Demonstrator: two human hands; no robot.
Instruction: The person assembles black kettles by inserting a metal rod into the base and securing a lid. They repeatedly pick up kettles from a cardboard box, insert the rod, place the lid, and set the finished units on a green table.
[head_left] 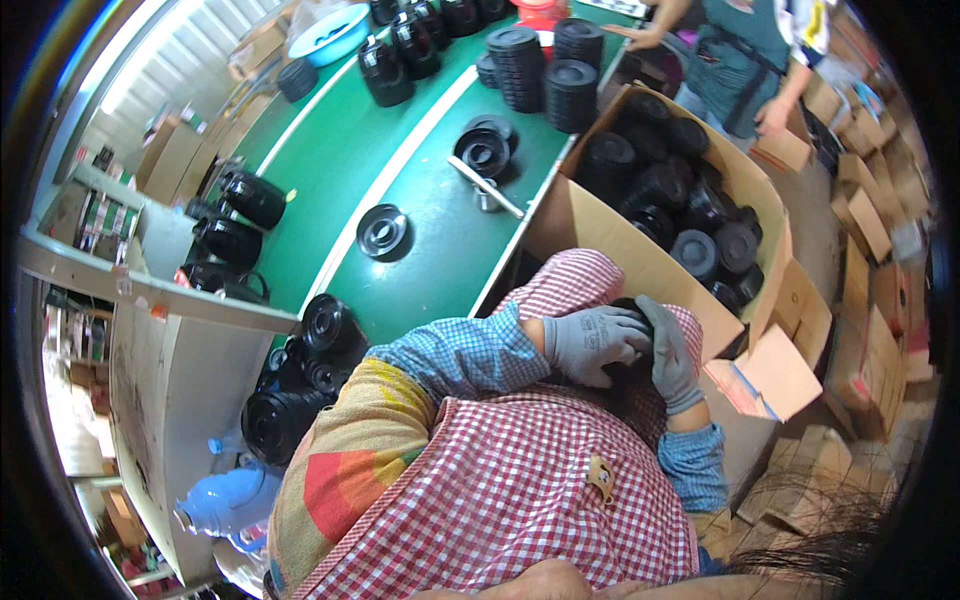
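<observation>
Both my hands wear grey gloves and meet over my lap. My left hand (597,342) curls its fingers over a dark, rounded black piece (630,388) that lies against my checked apron. From the other side my right hand (670,358) wraps the same piece, its fingers bent over the top. Most of this piece is hidden by the gloves, so its exact kind cannot be made out. Ahead on the green table are a round black lid (382,232), a couple of black lids stacked loosely (484,150), and a small metal fixture with a pale bar (486,188).
An open cardboard box (640,250) full of black round parts stands right of the table (330,190). Stacked black lids (516,70) and glossy black pots (385,72) stand farther back. More black pots (330,330) are at my left. Another person (740,60) works at the far right.
</observation>
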